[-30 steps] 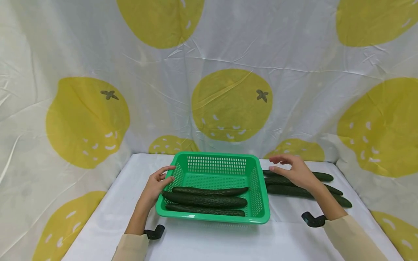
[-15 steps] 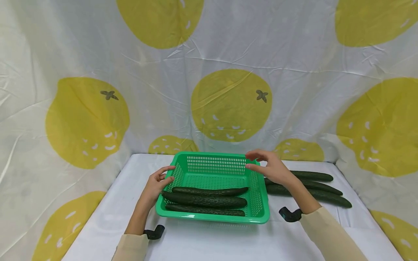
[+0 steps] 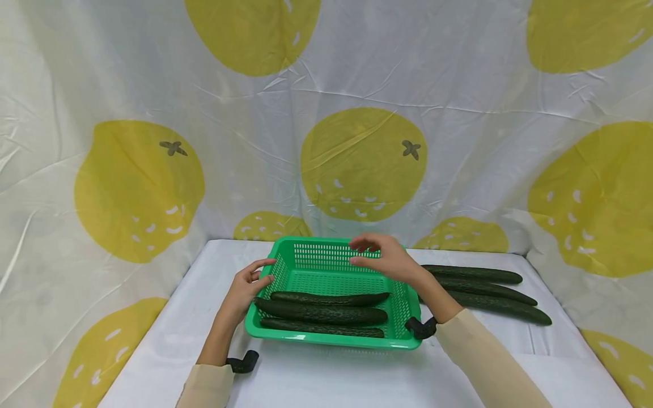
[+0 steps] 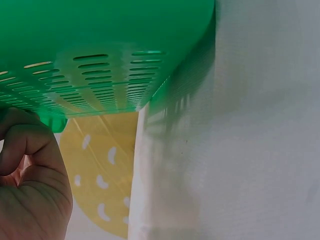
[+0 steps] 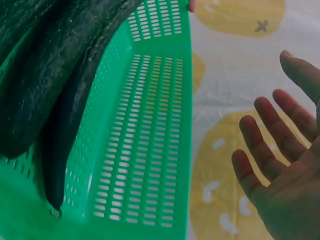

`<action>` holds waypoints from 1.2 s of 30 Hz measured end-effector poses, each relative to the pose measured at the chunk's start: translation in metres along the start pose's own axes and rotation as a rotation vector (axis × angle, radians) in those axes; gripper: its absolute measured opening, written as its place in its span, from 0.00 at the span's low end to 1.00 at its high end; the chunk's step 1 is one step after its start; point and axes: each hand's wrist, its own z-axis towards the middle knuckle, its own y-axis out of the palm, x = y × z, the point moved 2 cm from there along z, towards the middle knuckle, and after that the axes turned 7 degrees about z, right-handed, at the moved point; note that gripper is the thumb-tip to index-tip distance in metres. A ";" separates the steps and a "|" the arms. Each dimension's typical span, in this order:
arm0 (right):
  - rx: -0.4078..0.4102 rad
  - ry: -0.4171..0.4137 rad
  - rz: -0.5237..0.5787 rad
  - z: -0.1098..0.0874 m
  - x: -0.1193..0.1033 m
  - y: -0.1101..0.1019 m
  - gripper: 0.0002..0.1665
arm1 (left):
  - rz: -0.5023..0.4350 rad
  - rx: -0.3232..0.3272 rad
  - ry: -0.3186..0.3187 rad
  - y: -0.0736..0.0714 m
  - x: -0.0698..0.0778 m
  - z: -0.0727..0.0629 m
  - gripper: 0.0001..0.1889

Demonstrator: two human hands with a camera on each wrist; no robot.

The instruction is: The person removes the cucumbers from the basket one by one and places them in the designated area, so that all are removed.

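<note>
A green plastic basket (image 3: 334, 340) stands on the table with three dark green cucumbers (image 3: 326, 313) lying side by side in its near half. My left hand (image 3: 245, 289) grips the basket's left rim; the left wrist view shows its curled fingers (image 4: 37, 142) at the edge. Over the right back part of the basket hovers my right hand (image 3: 390, 260), holding nothing. The right wrist view shows its fingers (image 5: 260, 140) spread and relaxed, apart from the rim.
To the right of the basket, three more cucumbers (image 3: 497, 290) lie together on the white tabletop (image 3: 326, 379), their left ends partly hidden by my right arm. A white cloth with yellow lemon prints (image 3: 362, 164) hangs behind and at both sides.
My right hand has moved left, from above the loose cucumbers to over the basket. The left hand, the basket and the cucumbers have stayed in place.
</note>
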 end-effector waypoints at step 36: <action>-0.425 0.199 -0.065 0.018 0.046 0.066 0.24 | 0.009 0.006 0.011 0.000 0.001 0.000 0.25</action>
